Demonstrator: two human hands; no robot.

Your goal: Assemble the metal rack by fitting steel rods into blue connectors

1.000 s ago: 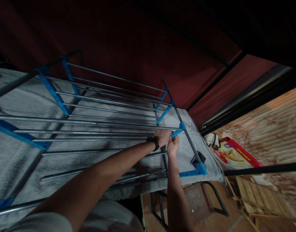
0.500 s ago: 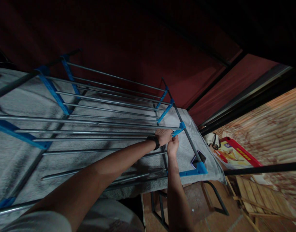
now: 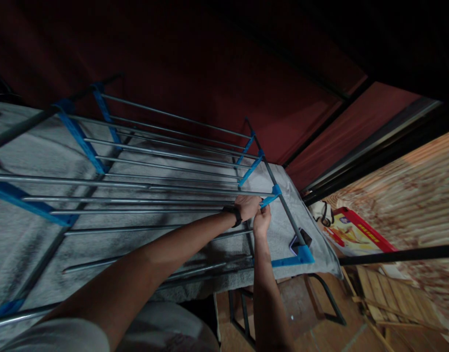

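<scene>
A drying rack of grey metal rods and blue plastic brackets lies across a grey cloth. At its right side, my left hand is closed around the end of a rod, palm down, a black band on the wrist. From below, my right hand pinches the lower end of a blue bracket, thumb and fingers together. Both hands touch there, and they cover the joint between rod and bracket. Nearer my body, a rod with a loose left end lies at a slant. A blue corner piece sits at the front right.
A phone lies on the grey cloth beside the right-hand bar. Dark red fabric hangs behind. To the right are a black metal bar, a red and yellow box and a folded wooden chair.
Almost nothing differs. Both hands stay at the same joint, with only a very slight shift of the right hand and of the view.
</scene>
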